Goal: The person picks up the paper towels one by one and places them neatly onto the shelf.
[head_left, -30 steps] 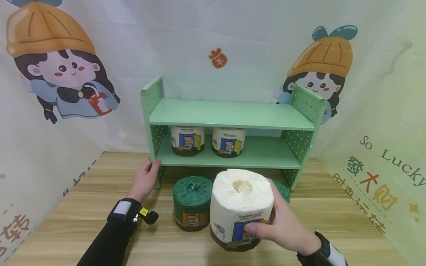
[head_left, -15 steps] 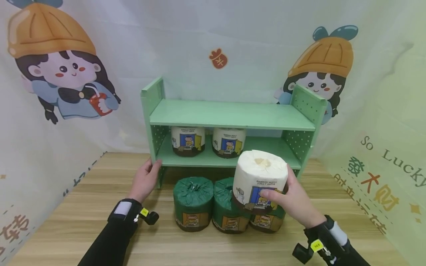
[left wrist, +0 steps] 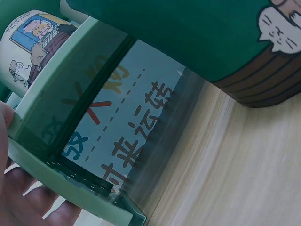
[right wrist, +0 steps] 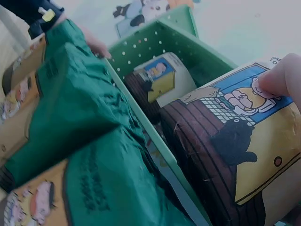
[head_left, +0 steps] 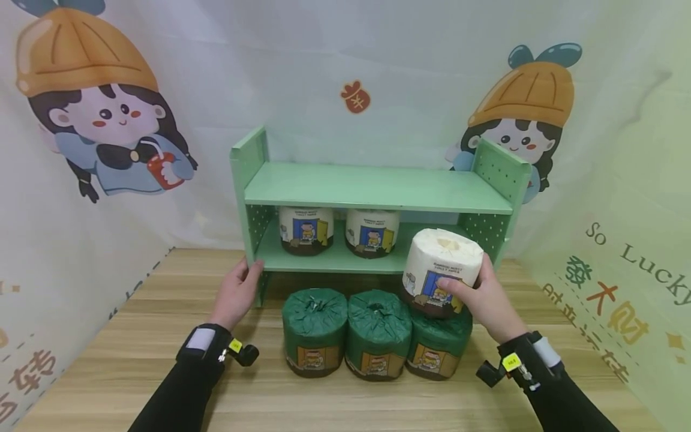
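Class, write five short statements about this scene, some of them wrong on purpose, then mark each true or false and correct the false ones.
1. The right hand holds a white roll. True.
2. The left hand touches nothing. False: it grips a side panel of the green shelf unit.
3. Three green rolls stand on the table. True.
4. Two other white rolls stand on the unit's top board. False: they stand on the board below.
5. The right thumb rests over the held roll's printed picture. True.
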The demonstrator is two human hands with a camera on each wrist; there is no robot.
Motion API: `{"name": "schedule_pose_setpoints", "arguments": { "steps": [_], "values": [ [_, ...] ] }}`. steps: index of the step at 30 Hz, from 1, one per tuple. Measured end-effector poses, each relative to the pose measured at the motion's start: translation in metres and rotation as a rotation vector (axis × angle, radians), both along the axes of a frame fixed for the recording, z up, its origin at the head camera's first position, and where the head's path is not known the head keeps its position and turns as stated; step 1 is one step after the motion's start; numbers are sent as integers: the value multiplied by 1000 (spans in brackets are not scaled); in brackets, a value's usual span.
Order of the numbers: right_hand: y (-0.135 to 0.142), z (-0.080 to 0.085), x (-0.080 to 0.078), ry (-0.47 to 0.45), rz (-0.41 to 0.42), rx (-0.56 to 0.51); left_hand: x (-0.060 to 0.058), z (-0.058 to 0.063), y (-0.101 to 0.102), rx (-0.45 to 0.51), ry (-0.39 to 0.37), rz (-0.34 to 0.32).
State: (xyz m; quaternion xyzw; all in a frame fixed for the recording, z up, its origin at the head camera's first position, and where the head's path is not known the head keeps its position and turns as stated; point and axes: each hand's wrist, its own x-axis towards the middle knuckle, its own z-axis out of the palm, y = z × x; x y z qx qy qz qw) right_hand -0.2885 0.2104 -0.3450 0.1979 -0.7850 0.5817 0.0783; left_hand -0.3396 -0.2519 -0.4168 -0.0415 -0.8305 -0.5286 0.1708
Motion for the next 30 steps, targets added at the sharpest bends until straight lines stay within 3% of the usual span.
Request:
{"name": "schedule_pose_setpoints", "arguments": {
  "steps": [16, 25, 30],
  "values": [
    [7, 5, -20, -5, -60, -14, 1, -1, 0, 6, 5, -10],
    [6, 14, -34, -106, -141, 69, 2, 0, 0, 6, 5, -10],
    [10, 13, -45, -103, -153, 97, 2, 1, 1, 1, 4, -7]
  ]
}}
